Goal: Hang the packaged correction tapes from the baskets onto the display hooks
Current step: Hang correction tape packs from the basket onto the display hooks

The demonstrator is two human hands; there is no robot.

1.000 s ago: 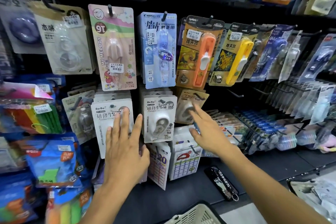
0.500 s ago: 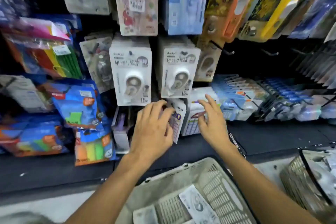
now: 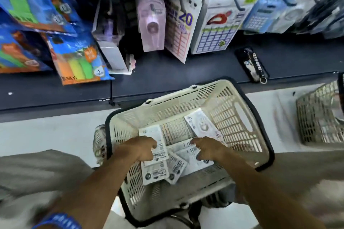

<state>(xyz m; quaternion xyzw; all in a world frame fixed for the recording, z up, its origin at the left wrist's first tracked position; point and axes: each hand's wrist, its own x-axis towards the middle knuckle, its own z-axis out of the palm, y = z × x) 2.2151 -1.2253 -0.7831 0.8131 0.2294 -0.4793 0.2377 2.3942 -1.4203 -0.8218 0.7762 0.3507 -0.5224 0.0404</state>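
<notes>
A cream slatted plastic basket [image 3: 229, 102] with a black rim is holding flat white correction tape packs. The left hand [image 3: 138, 149] is curling its fingers onto one pack [image 3: 152, 135]; the right hand [image 3: 208, 148] is gripping another pack [image 3: 191, 158]. A further pack [image 3: 202, 125] is lying at the far right. A second mesh basket [image 3: 316, 115] is sitting at the right edge.

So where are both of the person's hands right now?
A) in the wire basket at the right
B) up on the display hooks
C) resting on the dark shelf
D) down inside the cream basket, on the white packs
D: the left hand and right hand are both down in the cream basket, on the white packaged correction tapes lying in it.
</notes>
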